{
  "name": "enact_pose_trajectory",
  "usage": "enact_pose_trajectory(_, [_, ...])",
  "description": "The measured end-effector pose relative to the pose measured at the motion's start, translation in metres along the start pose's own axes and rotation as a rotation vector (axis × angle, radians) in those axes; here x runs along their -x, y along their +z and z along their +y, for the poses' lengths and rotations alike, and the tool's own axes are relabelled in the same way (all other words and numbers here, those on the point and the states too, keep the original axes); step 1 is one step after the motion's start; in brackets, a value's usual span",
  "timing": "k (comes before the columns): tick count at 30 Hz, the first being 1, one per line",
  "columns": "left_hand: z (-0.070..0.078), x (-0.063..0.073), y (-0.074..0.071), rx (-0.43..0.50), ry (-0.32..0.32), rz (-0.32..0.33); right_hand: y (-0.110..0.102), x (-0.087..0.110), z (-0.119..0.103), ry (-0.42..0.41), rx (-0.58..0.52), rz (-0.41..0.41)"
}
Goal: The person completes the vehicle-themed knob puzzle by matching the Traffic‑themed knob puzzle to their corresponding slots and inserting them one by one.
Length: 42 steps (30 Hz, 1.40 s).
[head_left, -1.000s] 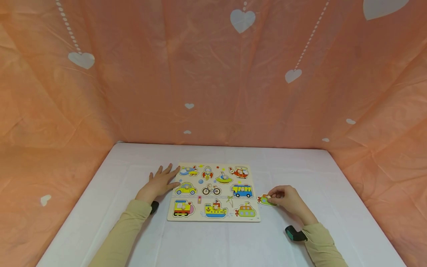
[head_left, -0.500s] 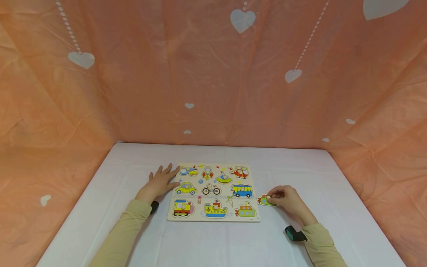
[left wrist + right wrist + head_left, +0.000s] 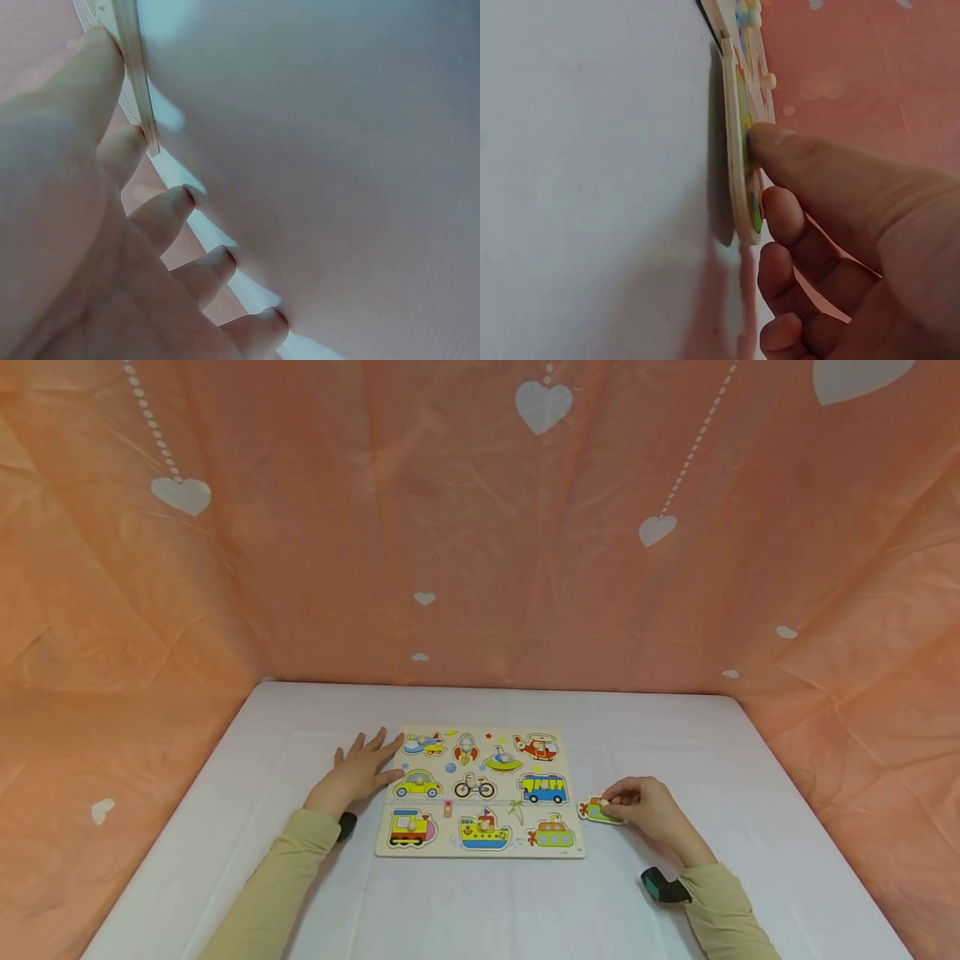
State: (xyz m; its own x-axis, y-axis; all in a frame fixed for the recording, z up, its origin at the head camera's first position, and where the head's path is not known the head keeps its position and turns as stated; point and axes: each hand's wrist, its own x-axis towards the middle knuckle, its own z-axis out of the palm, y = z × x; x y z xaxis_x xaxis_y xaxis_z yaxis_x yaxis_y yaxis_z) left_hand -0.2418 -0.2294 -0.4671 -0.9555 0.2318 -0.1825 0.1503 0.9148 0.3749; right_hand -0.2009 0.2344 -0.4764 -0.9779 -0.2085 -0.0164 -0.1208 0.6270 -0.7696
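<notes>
A wooden peg puzzle board (image 3: pixel 446 841) with pictures of vehicles lies flat on the table. My left hand (image 3: pixel 352 779) is at its left edge, fingers spread, with the thumb and index finger touching the board. The left wrist view shows the board's edge (image 3: pixel 135 75) against these two fingers. To the right of the board, my right hand (image 3: pixel 647 810) pinches a green and orange submarine puzzle piece (image 3: pixel 592 811) by its small knob. In the right wrist view the piece (image 3: pixel 733 150) appears slightly above the tabletop. A printed submarine (image 3: pixel 553 836) shows at the board's lower right.
A white cloth covers the table (image 3: pixel 480 910). Knobbed pieces such as a bus (image 3: pixel 555 793), a boat (image 3: pixel 480 839) and a train (image 3: pixel 405 837) sit in the board. Behind and beside the table hangs an orange curtain (image 3: pixel 480 543) with white hearts.
</notes>
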Motion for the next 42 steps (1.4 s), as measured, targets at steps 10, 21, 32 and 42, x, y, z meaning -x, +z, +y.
enact_pose_trajectory(10, [-0.003,0.0,0.0,0.0,0.002,0.0,0.003,-0.001,-0.012,-0.022,0.035,-0.002])
enact_pose_trajectory(21, [-0.002,0.002,0.0,-0.009,0.005,0.006,0.019,0.003,-0.029,-0.078,0.033,-0.046])
enact_pose_trajectory(32, [0.0,0.002,-0.001,-0.008,0.004,0.008,0.032,0.005,-0.04,-0.089,0.003,-0.102])
enact_pose_trajectory(42, [0.0,0.0,0.001,-0.011,0.004,0.007,0.041,0.006,-0.044,-0.133,-0.048,-0.161])
